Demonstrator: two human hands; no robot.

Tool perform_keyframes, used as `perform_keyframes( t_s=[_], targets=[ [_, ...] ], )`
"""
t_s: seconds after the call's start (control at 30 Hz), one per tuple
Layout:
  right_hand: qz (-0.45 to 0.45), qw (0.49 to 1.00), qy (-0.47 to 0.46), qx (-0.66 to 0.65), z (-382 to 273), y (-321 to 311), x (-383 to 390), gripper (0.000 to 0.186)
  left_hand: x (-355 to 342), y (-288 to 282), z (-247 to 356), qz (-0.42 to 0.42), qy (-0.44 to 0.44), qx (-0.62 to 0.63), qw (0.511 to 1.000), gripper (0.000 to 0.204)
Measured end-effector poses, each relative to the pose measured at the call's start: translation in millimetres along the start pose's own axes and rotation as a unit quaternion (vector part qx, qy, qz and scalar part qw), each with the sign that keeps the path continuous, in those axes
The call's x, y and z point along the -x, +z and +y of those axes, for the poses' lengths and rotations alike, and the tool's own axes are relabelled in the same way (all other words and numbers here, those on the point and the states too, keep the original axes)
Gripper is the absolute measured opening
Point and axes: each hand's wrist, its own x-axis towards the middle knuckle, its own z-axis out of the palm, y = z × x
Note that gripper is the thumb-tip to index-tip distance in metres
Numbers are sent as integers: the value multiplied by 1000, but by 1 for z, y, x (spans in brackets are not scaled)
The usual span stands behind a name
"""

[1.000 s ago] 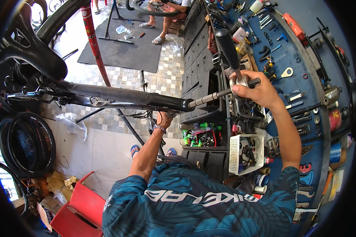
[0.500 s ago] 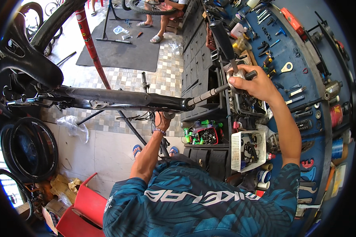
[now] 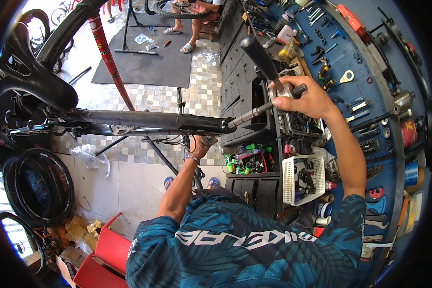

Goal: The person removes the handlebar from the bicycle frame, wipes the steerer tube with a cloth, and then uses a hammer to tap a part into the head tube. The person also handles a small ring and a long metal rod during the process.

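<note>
The right hand [image 3: 309,97] is holding the metal head of the rod tool [image 3: 248,116], whose tip is meeting the bicycle frame's [image 3: 129,116] front end. The left hand [image 3: 201,146] is reaching beneath; its grip I cannot tell. A slanting rod could be scratching the rim. Compared with earlier, the black handle [image 3: 260,57] is leaning further left.

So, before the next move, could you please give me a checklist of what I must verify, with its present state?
1. Right hand around the metal head of the black-handled tool: ok.
2. Rod at the open end of the bicycle frame: ok.
3. Rod seated squarely inside: cannot tell, the inside is hidden.
4. Left hand below that frame end: ok.
5. Left hand's grip firm: cannot tell, partly hidden.
6. White basket apart from the rod: ok.
</note>
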Motion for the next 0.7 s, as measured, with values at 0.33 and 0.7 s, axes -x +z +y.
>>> perform_keyframes(
  t_s=[0.33, 0.7],
  targets=[
    [-41, 999, -32, -16, 5, 3, -6, 67, -14, 11, -13, -38, -20, 62, 997, 48],
    [4, 998, 39, 49, -4, 72, -9, 67, -23, 21, -1, 1, 54, 7, 999, 56]
  ],
)
